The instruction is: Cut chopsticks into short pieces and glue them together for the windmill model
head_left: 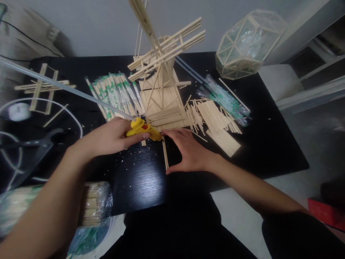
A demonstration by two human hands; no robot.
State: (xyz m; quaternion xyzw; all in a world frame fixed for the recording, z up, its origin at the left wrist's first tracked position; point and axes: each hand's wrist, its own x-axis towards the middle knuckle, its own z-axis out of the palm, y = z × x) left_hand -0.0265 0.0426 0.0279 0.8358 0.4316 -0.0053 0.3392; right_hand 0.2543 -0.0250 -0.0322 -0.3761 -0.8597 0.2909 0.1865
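My left hand (118, 135) is closed around a yellow hot glue gun (142, 129), with a long translucent glue stick (81, 94) running out of its back. The gun's nozzle meets the far end of a narrow strip of chopsticks (165, 154) on the table. My right hand (185, 149) pinches this strip lengthwise, thumb at the near end and fingers at the far end. Just beyond both hands stands a windmill-like model built of chopsticks (161, 68), its crossed blades rising from a slatted base (164, 99). Loose sticks (167, 116) lie on the base.
Wrapped chopsticks (115, 93) lie left of the model; cut sticks and slatted panels (212, 117) lie right. A faceted clear container (248, 43) stands at the back right. Scissors (35, 158), a white cable (78, 122) and a stick frame (43, 88) are on the left.
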